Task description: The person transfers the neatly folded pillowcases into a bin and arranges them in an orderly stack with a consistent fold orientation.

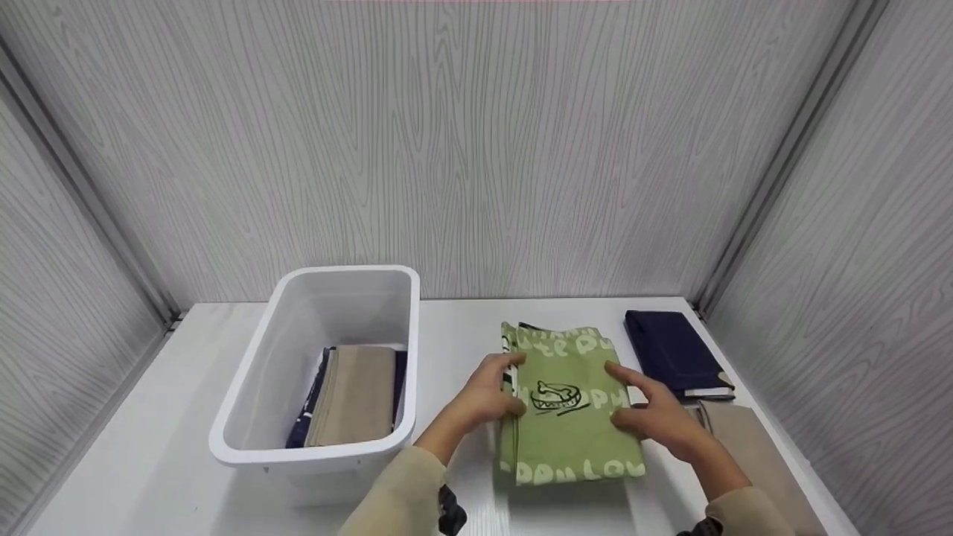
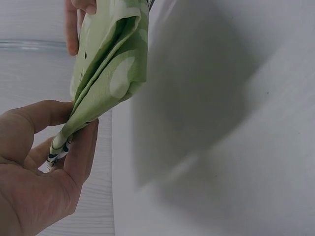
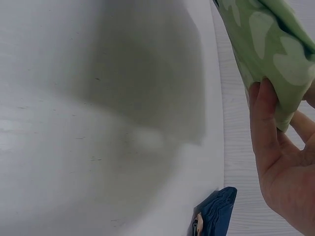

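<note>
A folded green cloth (image 1: 573,447) with white lettering and a black drawing of a bone in a bowl is held up over the white table. My left hand (image 1: 484,391) grips its left edge, thumb on one face and fingers on the other, as the left wrist view shows. On the opposite edge my right hand (image 1: 659,417) pinches the cloth the same way. Loose folded layers (image 2: 118,64) show along its lower end, and its shadow falls on the table below in both wrist views.
Left of the cloth stands a white plastic bin (image 1: 242,394) holding folded beige (image 1: 365,394) and navy cloths. A folded navy cloth (image 1: 670,350) lies at the right, with a beige cloth (image 1: 752,447) in front of it, near the right wall (image 1: 856,298).
</note>
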### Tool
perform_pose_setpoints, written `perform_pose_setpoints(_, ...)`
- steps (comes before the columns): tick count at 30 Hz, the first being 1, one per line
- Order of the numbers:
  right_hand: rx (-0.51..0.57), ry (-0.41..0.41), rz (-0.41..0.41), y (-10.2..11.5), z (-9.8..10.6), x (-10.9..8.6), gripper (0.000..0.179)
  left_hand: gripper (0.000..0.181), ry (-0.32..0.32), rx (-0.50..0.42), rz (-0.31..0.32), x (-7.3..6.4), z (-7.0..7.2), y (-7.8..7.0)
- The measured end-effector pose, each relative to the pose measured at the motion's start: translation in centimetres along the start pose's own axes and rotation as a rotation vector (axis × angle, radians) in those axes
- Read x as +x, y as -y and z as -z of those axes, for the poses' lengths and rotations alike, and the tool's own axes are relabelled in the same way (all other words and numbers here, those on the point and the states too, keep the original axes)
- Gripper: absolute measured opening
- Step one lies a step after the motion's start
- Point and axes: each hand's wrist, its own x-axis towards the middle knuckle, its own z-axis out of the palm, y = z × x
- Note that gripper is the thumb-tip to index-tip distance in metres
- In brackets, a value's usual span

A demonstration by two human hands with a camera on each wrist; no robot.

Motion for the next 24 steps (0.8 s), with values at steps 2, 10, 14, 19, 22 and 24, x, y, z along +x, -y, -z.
perform_pose_setpoints(2, 0.003, 0.001, -0.004, 0.2, 0.1, 0.0, 0.085, 0.084, 0.003, -0.001, -0.003, 0.0, 0.1, -0.2)
perform_pose_setpoints(10, 0.003, 0.009, -0.007, 0.8, 0.1, 0.0, 0.086, 0.084, -0.003, -0.005, 0.008, -0.2, 0.5, -0.8)
perform_pose_setpoints(14, 0.002, 0.003, -0.003, 1.0, 0.2, 0.0, 0.086, 0.085, -0.010, -0.011, 0.003, -0.3, 0.6, -1.1)
perform_pose_setpoints(19, -0.001, 0.002, 0.016, 1.4, 0.5, 0.0, 0.086, 0.084, -0.026, -0.023, 0.006, -0.5, 0.6, -1.7)
perform_pose_setpoints(22, 0.007, 0.008, 0.028, 1.7, 0.6, -0.1, 0.087, 0.085, -0.034, -0.028, 0.005, -0.6, 0.5, -2.2)
perform_pose_setpoints(24, 0.009, 0.006, 0.031, 2.0, 0.8, -0.2, 0.087, 0.085, -0.038, -0.034, 0.000, -0.7, 0.6, -2.6)
